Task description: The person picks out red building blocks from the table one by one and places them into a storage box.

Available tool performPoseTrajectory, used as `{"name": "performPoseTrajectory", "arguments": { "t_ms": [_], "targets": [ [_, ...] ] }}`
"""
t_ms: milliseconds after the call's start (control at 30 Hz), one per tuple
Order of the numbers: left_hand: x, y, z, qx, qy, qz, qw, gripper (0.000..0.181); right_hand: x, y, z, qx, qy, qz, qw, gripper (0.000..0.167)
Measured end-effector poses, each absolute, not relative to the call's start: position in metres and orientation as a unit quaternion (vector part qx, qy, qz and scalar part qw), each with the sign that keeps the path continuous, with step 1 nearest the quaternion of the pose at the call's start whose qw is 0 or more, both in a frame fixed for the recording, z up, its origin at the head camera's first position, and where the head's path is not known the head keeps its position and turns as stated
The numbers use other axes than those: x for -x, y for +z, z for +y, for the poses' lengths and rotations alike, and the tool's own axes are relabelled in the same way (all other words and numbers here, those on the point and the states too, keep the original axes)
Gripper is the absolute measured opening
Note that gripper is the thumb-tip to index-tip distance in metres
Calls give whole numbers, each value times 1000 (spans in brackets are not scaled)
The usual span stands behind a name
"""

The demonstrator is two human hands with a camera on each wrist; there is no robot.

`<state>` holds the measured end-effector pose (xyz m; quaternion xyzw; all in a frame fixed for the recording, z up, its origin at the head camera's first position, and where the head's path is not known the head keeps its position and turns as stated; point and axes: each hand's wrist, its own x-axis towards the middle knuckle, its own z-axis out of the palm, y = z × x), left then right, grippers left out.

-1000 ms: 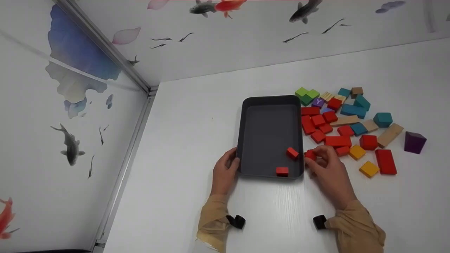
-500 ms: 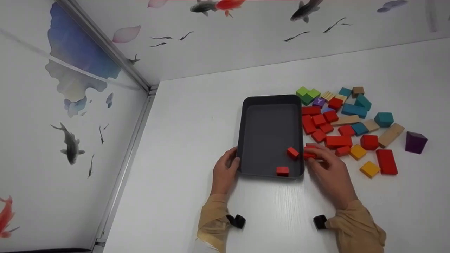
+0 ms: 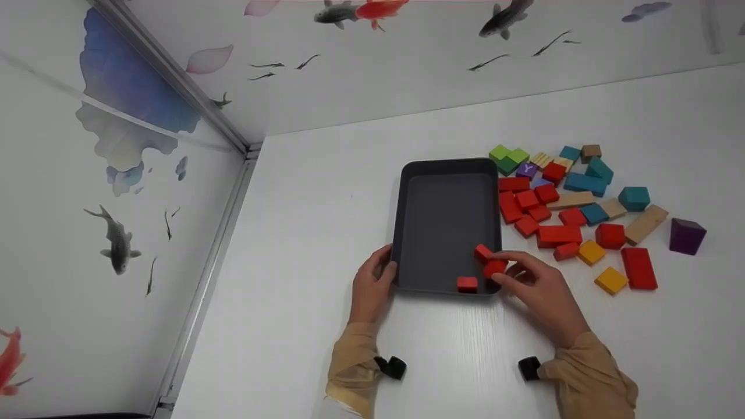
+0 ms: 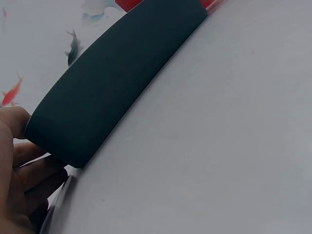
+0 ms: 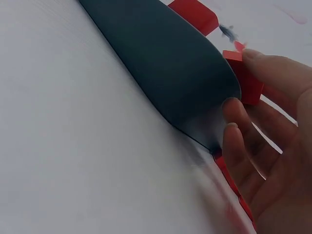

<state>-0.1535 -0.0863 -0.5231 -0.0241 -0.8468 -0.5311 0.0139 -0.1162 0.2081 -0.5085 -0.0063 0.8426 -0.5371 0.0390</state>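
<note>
A dark grey rectangular tray [image 3: 451,215] lies on the white table. My left hand [image 3: 371,285] holds its lower left edge, thumb at the rim; the left wrist view shows the fingers [image 4: 36,178] against its outer corner. Over the tray's lower right rim, my right hand [image 3: 541,291] pinches a red block [image 3: 495,268] between thumb and fingers. In the right wrist view that block [image 5: 248,80] is just past the rim, with the other fingers [image 5: 239,146] outside the wall. Inside the tray are two more red blocks, one by the right wall [image 3: 482,252] and one [image 3: 467,284] near the front.
Right of the tray spreads a loose group of wooden blocks: several red ones [image 3: 559,235], teal ones [image 3: 634,198], two yellow blocks [image 3: 611,280], plain wood planks [image 3: 646,224] and green blocks [image 3: 507,158]. A purple block [image 3: 687,235] stands farthest right. White panels with painted fish [image 3: 119,244] border the table.
My right hand has brought the red block from just outside the tray's right wall leftward over the rim. The left hand and the tray have stayed in place.
</note>
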Motion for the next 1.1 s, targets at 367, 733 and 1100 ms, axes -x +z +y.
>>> {"name": "performPoseTrajectory", "arguments": {
  "t_ms": [367,733,1100],
  "targets": [
    [142,-487,-77,17,-538,-843,3,36,116,-507,208,48,-520,851,43,36],
    [141,-485,-77,16,-529,-848,6,35,116,-508,207,75,-522,848,43,28],
    [153,-522,-86,15,-512,-859,14,33,116,-509,205,80,-509,857,21,25]
  ]
}}
